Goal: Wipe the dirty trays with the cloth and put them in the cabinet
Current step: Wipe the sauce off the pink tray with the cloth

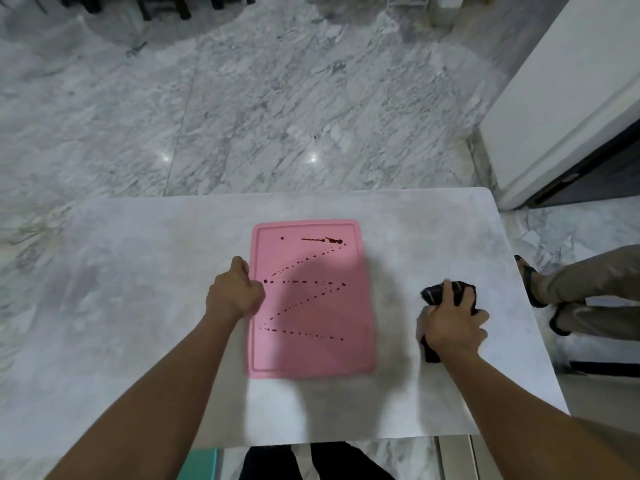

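a pale grey marble-look table top [138,306] fills the lower half of the view, standing on a veined grey-and-white marble floor [242,98], with a white wall panel [561,81] rising at the upper right. beyond the table's right edge another person's legs in tan trousers [595,292] stretch in, a dark sandal [530,285] on the foot nearest the table. just under the table's near edge a teal object [204,464] shows at the bottom, beside the wearer's own dark trousers [311,462]. the flat pink rectangular plastic tray [311,299] lies near the middle of the table, long side running away from the viewer, its surface marked by a zigzag of dark red sauce drops [308,289] (a thicker smear sits near the far right corner). nothing lies on the table between the tray and the hands. the left hand [233,292] is curled into a loose fist, knuckles up, pressed against the tray's left edge, fingers closed at the rim. the right hand [450,323] lies well to the right of the tray, palm down, fingers clamped around a crumpled black cloth [446,294] that rests on the table, with cloth showing both beyond the fingertips and under the wrist
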`<control>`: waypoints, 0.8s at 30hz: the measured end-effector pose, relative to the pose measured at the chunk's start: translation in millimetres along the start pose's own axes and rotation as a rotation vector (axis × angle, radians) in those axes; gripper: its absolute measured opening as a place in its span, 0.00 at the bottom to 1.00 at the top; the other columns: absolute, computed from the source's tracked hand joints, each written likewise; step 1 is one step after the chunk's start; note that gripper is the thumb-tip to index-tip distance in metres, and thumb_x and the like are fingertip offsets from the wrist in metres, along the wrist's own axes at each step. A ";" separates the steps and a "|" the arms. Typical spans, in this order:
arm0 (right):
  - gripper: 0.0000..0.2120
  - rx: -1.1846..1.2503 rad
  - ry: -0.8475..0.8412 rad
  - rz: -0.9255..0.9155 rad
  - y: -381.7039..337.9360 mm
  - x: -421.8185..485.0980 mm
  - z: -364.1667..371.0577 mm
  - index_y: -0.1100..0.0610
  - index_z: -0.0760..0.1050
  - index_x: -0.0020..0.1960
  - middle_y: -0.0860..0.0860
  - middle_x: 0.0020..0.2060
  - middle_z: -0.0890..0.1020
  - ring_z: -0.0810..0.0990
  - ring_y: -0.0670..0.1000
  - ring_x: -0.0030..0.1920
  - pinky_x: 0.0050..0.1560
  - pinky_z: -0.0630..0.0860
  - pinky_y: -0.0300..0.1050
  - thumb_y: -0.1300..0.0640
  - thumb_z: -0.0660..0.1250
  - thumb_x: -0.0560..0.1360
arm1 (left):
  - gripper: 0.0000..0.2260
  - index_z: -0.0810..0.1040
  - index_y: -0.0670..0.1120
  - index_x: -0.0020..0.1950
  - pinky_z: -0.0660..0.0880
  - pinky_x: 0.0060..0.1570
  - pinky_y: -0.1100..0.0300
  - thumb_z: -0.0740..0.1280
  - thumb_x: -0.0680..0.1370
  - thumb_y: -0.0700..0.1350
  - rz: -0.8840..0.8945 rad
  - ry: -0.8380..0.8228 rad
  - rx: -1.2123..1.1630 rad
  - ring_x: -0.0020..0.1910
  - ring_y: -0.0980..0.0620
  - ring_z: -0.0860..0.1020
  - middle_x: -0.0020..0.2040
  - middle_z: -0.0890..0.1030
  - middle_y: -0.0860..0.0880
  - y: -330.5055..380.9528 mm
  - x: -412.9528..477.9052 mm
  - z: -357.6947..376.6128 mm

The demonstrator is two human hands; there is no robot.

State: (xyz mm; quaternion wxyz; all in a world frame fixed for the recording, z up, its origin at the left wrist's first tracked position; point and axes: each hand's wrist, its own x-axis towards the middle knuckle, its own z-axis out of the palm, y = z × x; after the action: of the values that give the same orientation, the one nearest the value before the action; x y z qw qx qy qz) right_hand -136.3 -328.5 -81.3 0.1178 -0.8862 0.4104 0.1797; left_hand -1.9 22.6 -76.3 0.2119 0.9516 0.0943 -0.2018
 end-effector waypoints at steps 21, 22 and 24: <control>0.22 -0.059 0.128 -1.072 -272.1 -8.7 54.9 0.46 0.64 0.76 0.51 0.76 0.64 0.66 0.59 0.71 0.68 0.70 0.63 0.48 0.56 0.82 | 0.17 0.75 0.47 0.67 0.69 0.61 0.43 0.64 0.79 0.49 0.424 0.442 0.185 0.67 0.41 0.70 0.64 0.74 0.43 -19.6 80.5 25.5; 0.23 -0.120 0.138 -1.072 -269.7 -8.1 65.5 0.46 0.59 0.78 0.49 0.80 0.57 0.56 0.60 0.78 0.74 0.59 0.68 0.47 0.52 0.83 | 0.18 0.75 0.46 0.69 0.69 0.62 0.43 0.64 0.79 0.48 0.430 0.455 0.181 0.68 0.40 0.70 0.65 0.74 0.43 -20.8 80.5 29.0; 0.25 -0.160 0.171 -1.095 -266.2 -4.7 77.8 0.47 0.53 0.81 0.47 0.82 0.49 0.42 0.59 0.81 0.75 0.42 0.72 0.46 0.48 0.84 | 0.20 0.73 0.45 0.72 0.67 0.65 0.42 0.63 0.80 0.47 0.429 0.470 0.186 0.71 0.39 0.68 0.66 0.74 0.42 -22.2 79.6 34.4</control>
State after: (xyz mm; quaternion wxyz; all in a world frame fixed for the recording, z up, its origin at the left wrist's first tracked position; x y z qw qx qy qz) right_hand 48.6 -128.4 -133.6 0.0927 -0.9876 -0.1166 0.0504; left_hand 52.1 34.7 -146.7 0.1344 0.9855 -0.0807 0.0649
